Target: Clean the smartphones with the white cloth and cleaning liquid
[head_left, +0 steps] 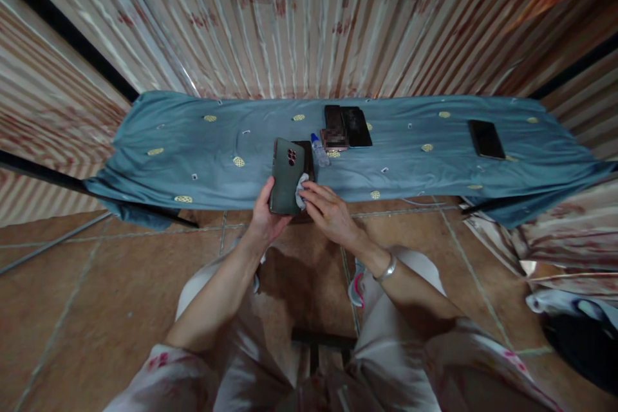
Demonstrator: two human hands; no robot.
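A dark green phone (pixel 286 174), its back and camera cluster facing up, is gripped along its lower left side by my left hand (pixel 265 212). My right hand (pixel 331 209) pinches a crumpled whitish wipe (pixel 301 190) against the phone's lower right edge. Behind the phone, partly hidden by it, a dark flat object (pixel 309 161) lies at the front of the table. Just right of it is a small clear bottle (pixel 319 151) with a blue cap.
A blue patterned cloth (pixel 251 116) covers the narrow table. Several dark devices lie beyond the bottle, among them a tablet-like one (pixel 357 127). Another dark phone (pixel 486 139) rests at the right. Curtains (pixel 290 26) hang behind; a black bag-like item (pixel 579 341) sits on the floor.
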